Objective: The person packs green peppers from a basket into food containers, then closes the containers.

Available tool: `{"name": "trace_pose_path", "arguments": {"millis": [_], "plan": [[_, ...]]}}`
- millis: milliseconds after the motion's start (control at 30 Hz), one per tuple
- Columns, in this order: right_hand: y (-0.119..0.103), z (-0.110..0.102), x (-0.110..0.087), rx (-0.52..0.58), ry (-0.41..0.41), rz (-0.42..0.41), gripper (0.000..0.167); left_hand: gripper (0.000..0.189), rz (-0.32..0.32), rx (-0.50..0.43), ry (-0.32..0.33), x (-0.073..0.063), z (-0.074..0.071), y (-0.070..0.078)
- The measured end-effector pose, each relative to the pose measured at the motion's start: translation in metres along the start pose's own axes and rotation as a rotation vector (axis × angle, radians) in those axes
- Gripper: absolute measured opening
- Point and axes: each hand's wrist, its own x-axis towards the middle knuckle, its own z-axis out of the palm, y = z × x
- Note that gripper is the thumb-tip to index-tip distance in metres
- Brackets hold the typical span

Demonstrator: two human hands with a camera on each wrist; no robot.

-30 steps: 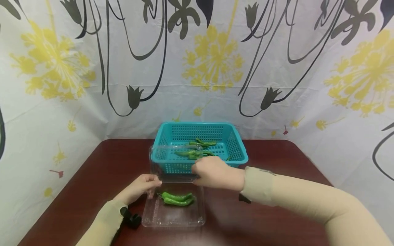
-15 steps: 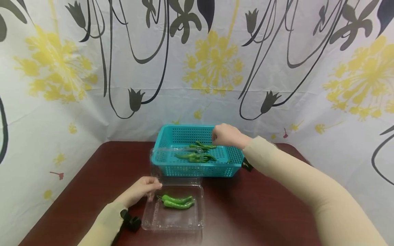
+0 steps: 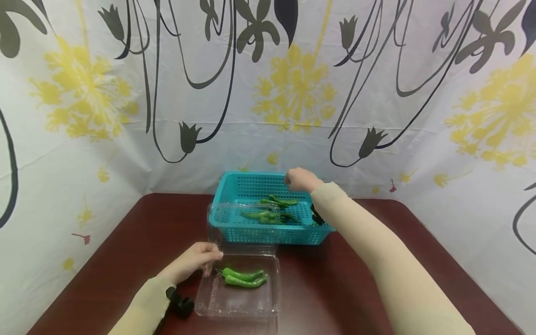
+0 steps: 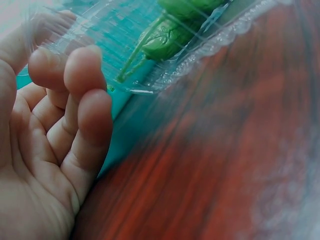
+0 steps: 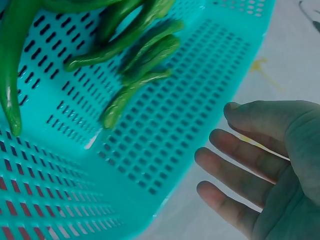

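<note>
A clear plastic clamshell box (image 3: 268, 302) lies with its lid raised, and two green peppers (image 3: 244, 279) rest in its base. My left hand (image 3: 194, 260) pinches the box's left edge near the hinge; the left wrist view shows the bent fingers of the left hand (image 4: 75, 115) at the clear plastic, with pepper stems seen through it. Over the right part of a turquoise basket (image 3: 272, 236) hovers my right hand (image 3: 302, 179). In the right wrist view its fingers are spread and slightly bent, holding nothing. Several green peppers (image 5: 145, 55) lie in the basket below.
The basket stands at the back of the dark red table (image 3: 356, 288), behind the box, and the raised lid (image 3: 244, 209) overlaps its front in the head view. A patterned cloth (image 3: 268, 93) hangs close behind the table. Black wrist gear (image 3: 182, 304) sits under the left forearm.
My right hand has gone from the lid's right edge back over the basket, its forearm swinging left lately. The lid stays raised, and my left hand keeps its grip on the box.
</note>
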Motion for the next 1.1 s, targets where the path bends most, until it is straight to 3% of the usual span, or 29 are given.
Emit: {"name": "trace_pose_path", "arguments": {"millis": [433, 733, 1100], "plan": [[0.024, 0.029, 0.024, 0.051, -0.086, 0.018, 0.033, 0.038, -0.001, 0.005, -0.013, 0.001, -0.001, -0.004], [0.029, 0.044, 0.038, -0.005, -0.150, 0.055, 0.035, 0.032, -0.011, -0.034, -0.027, 0.002, 0.000, -0.004], [0.037, 0.066, 0.061, -0.049, -0.154, 0.051, 0.030, 0.030, -0.019, -0.014, -0.017, 0.004, -0.003, -0.004]]}}
